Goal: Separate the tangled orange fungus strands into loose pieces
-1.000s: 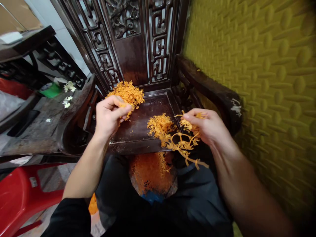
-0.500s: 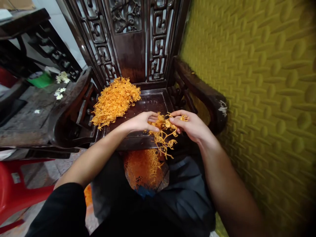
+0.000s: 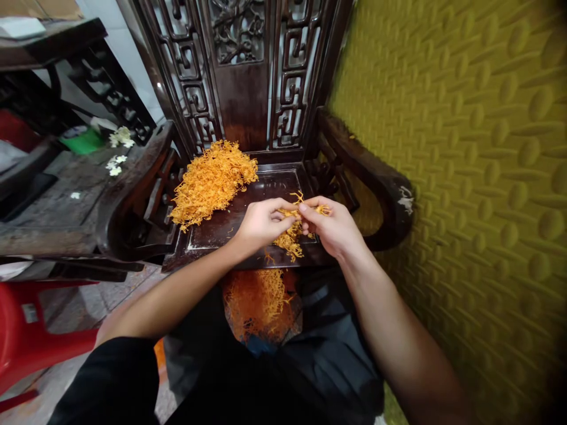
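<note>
As thin, curled and branching orange strands (image 3: pixel 298 197) poke out above the front of a dark wooden chair seat (image 3: pixel 212 236), the left hand (image 3: pixel 261 223) and right hand (image 3: pixel 333 227) meet over them, palms turned inward, thumbs and fingers pinched on the tangle. Its upper tips fan toward the carved chair back (image 3: pixel 243 100), other ends jut rightward past the right fingers, and the covered middle leaves its long axis unclear.

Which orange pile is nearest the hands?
The small pile at the seat's front edge, directly under both hands; the big one sits farther left.
</note>
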A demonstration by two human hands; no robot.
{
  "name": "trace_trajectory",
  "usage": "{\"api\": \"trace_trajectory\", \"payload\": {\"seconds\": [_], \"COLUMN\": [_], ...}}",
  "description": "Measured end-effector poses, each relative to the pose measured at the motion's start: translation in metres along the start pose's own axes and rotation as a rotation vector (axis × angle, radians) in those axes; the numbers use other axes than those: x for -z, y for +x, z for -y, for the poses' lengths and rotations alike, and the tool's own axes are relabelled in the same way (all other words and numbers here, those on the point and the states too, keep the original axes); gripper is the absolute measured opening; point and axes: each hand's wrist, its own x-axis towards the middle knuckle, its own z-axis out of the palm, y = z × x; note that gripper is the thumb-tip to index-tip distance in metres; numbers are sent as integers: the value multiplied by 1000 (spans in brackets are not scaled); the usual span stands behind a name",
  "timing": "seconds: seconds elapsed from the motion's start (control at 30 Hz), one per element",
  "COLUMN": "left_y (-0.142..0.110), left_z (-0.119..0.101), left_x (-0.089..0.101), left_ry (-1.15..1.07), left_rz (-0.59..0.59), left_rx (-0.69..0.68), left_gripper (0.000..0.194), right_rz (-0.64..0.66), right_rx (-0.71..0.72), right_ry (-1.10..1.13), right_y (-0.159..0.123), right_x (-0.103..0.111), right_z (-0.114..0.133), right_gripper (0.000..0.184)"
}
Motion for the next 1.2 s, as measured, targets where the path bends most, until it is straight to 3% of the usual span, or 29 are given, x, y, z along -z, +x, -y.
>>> {"api": "trace_trajectory", "payload": {"seconds": [0.1,0.27,0.47,0.63,0.8,0.97,1.2], "left_y": [-1,-3,-3,-5,-7,-5,1], "left_z": [-2,0,-7,-14,-21,-27,-27], "left_x": [5,9,23,33,33,31,26], "left_ry": [-52,-266,-211,-228,-309,-481,-584], "left_rz": [-45,89,29,25,17,67,130], "left_rx": [30,109,100,101,225,318,351], "left_gripper": [18,37,28,25,29,37,38], "right_rz": [-8,21,105,98,41,4,-32], "right_rx": [32,46,39,29,60,-9,36], "right_ry": [19,-23,-48,-20,44,120,150], "right_y": [1,-1,-6,-9,-10,-10,-17], "right_x": [-4,-11,-19,-28,-33,-32,-37], "right_z": [-3,-4,1,1,4,11,16], "right_gripper": [43,42,38,40,38,38,37]}}
